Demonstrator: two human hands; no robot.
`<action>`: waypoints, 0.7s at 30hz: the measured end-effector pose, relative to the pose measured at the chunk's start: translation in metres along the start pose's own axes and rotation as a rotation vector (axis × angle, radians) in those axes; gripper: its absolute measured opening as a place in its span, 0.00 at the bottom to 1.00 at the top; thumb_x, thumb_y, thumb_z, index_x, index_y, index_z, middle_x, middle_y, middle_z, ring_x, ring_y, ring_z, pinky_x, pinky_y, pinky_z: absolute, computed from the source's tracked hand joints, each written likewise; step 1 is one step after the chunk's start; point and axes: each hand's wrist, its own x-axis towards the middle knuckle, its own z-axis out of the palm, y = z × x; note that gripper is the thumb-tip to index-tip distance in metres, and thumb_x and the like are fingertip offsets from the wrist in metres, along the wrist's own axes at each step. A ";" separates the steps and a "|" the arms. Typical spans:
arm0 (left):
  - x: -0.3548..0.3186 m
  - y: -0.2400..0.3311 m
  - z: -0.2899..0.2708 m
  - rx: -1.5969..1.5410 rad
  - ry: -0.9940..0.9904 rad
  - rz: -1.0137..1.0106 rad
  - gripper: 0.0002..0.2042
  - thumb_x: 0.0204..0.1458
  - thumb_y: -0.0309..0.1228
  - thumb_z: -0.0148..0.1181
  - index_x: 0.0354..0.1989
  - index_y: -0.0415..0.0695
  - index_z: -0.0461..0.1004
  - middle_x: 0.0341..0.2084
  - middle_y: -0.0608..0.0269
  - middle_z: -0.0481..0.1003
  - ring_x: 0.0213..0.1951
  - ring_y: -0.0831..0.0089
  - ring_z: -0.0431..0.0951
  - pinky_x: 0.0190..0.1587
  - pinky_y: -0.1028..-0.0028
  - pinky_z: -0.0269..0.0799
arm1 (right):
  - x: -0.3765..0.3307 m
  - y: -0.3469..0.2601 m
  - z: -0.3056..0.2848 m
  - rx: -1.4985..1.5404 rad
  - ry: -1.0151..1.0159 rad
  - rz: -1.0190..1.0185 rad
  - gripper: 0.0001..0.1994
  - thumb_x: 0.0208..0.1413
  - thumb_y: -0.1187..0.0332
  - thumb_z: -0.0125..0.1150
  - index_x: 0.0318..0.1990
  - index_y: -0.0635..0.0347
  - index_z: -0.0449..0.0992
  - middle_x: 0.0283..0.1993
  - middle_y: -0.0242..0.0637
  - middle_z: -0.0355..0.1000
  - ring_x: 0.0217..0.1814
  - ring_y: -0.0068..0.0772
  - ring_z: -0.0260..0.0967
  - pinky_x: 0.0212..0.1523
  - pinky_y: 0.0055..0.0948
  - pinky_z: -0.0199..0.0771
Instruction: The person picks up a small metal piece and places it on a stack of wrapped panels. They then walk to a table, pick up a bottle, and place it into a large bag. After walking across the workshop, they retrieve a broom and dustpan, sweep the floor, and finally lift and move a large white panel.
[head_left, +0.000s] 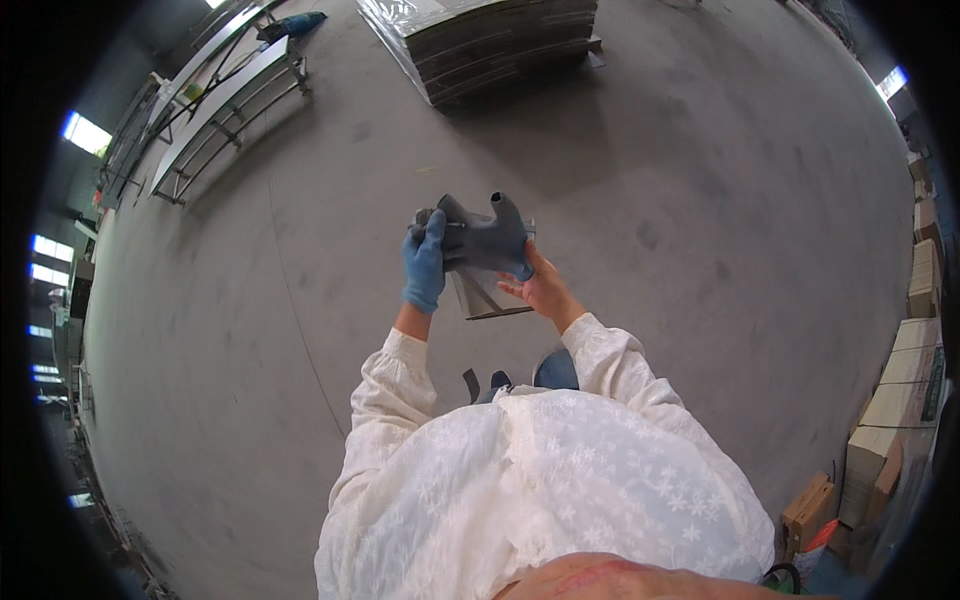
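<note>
There are two hands, and both are at one grey glove (485, 243), which is in the air between them, in front of the body and above the floor (680, 280). The left hand (424, 262) wears one blue glove, and its fingers are bent and grasping the left end of the grey glove. The right hand (548, 287) has no glove on it; its thumb and fingers take the blue cuff (524, 271) of the grey glove, and the lower fingers are only loosely bent. On the grey glove I can count two finger parts which stand upward.

Under the hands there is one pale flat thing (490, 303) with a dark lower edge; I cannot tell whether it is a box or a board. Near the body, one dark shoe (500, 380) and one black strip (471, 384) are visible. The person wears one white shirt (560, 470) with small flowers.

Farther away, at the top, one stack of flat sheets (505, 50) is partly covered with clear plastic. At the upper left I count two long tables (222, 112).

About containers: several cardboard boxes (905, 365) are along the right side, too bent by the lens to count exactly. One brown box (808, 510) is at the lower right, beside one red bag (822, 535). What is inside of these containers I cannot see.
</note>
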 end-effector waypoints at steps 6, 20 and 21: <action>0.199 -0.010 0.054 0.014 -0.005 0.104 0.12 0.57 0.41 0.62 0.38 0.46 0.76 0.30 0.64 0.77 0.26 0.73 0.80 0.22 0.72 0.80 | 0.154 -0.076 -0.004 0.014 0.114 -0.016 0.17 0.62 0.57 0.59 0.51 0.58 0.73 0.47 0.39 0.76 0.43 0.30 0.75 0.37 0.31 0.79; 0.501 0.018 0.112 0.070 0.086 0.053 0.09 0.58 0.39 0.61 0.38 0.47 0.75 0.30 0.63 0.78 0.27 0.73 0.80 0.24 0.72 0.81 | 0.448 -0.276 -0.038 -1.336 0.638 -0.951 0.07 0.48 0.72 0.67 0.31 0.66 0.77 0.34 0.45 0.76 0.33 0.42 0.73 0.34 0.33 0.71; 0.529 0.024 0.110 0.088 0.079 0.032 0.09 0.59 0.39 0.60 0.38 0.47 0.75 0.30 0.63 0.78 0.27 0.72 0.80 0.24 0.71 0.81 | 0.475 -0.289 -0.035 -1.256 0.635 -0.894 0.07 0.47 0.71 0.67 0.31 0.65 0.77 0.33 0.44 0.76 0.32 0.40 0.73 0.33 0.33 0.71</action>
